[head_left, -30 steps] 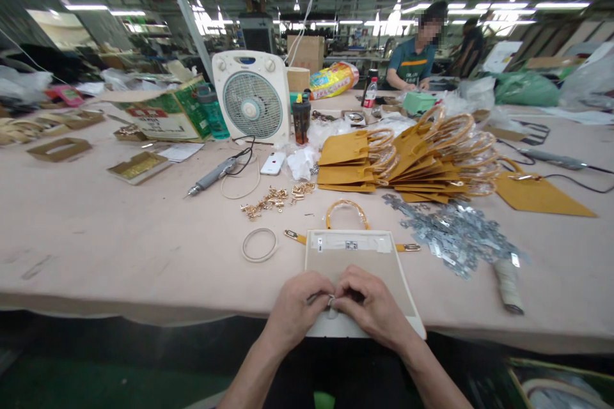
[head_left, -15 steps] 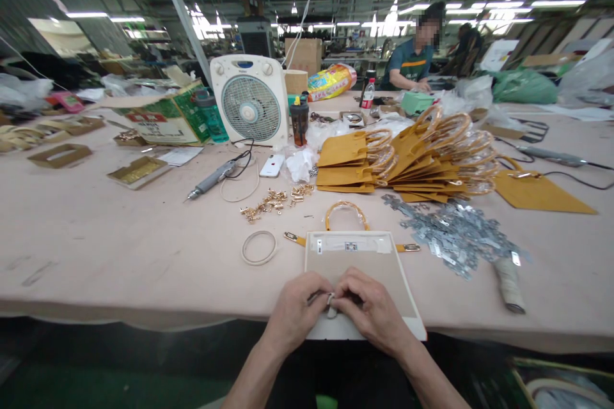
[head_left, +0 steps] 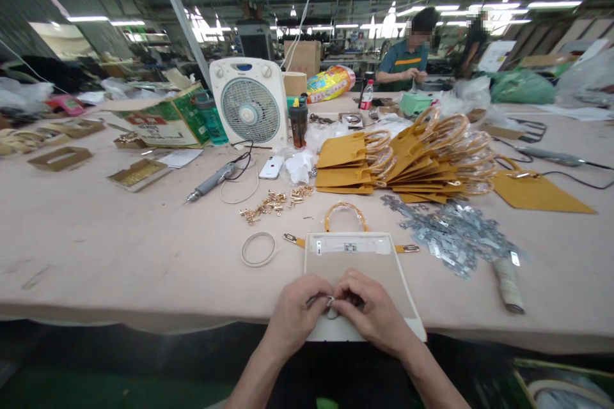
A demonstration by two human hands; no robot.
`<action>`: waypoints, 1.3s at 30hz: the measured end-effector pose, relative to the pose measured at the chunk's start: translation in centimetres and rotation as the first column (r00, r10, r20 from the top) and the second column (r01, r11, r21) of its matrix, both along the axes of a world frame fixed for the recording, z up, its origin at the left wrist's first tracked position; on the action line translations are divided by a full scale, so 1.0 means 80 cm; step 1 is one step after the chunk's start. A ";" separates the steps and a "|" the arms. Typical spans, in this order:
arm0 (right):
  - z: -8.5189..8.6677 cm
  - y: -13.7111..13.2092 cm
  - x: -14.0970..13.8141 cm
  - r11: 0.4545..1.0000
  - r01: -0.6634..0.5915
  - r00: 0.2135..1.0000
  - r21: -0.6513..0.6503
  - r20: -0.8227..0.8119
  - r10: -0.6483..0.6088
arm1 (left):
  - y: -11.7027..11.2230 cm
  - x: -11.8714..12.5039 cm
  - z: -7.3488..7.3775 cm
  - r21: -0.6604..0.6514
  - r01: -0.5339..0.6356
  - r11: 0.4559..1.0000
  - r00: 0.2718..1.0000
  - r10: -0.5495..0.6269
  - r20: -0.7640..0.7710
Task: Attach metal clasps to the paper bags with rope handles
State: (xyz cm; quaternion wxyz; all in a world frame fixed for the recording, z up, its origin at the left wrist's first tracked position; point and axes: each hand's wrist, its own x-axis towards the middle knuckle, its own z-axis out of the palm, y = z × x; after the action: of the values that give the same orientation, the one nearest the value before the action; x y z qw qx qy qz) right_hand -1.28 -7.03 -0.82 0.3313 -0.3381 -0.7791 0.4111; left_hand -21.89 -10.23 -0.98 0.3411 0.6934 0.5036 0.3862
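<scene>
My left hand [head_left: 300, 307] and my right hand [head_left: 369, 308] meet over the near part of a bag panel [head_left: 352, 268], fingertips pinched together. Between them is a small pale strip [head_left: 332, 312], curled at its lower end; the fingers cover most of it, and I cannot make out whether a metal piece is with it. The panel lies beige side up at the table edge, with a yellow handle [head_left: 345, 206] beyond its far edge and yellow straps with metal tips [head_left: 407, 248] at its sides. A flat metal plate [head_left: 350, 247] sits along its far band.
A cream tape roll [head_left: 259, 248] lies left of the panel. Gold fittings [head_left: 268, 204], an electric screwdriver [head_left: 211, 181] and a phone [head_left: 271, 167] are farther back. Grey metal plates [head_left: 455, 236] and stacked yellow bag panels [head_left: 345, 163] lie right. A co-worker [head_left: 405, 64] sits opposite.
My hands stay in nearly the same place, still pinching the strip, whose lower end looks slightly more curled. The co-worker opposite has raised their hands.
</scene>
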 end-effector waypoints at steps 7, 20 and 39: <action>0.000 0.004 0.000 0.999 -0.009 1.000 -0.035 0.021 0.010 | -0.001 0.001 -0.003 0.024 0.024 0.999 0.999 -0.023 -0.041; 0.002 0.001 -0.002 0.999 -0.013 0.998 0.039 0.068 0.010 | 0.000 0.002 0.000 -0.006 0.002 1.000 0.997 -0.003 -0.078; 0.003 -0.002 -0.004 0.998 0.001 0.989 0.069 0.144 -0.011 | -0.002 0.006 0.007 -0.014 -0.029 0.999 0.996 0.028 -0.088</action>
State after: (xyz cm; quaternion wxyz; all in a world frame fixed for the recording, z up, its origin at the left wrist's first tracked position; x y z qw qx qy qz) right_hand -1.63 -7.16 -0.60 0.2868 -0.3578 -0.8137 0.3573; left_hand -21.40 -10.41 -0.42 0.3183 0.6998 0.5311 0.3562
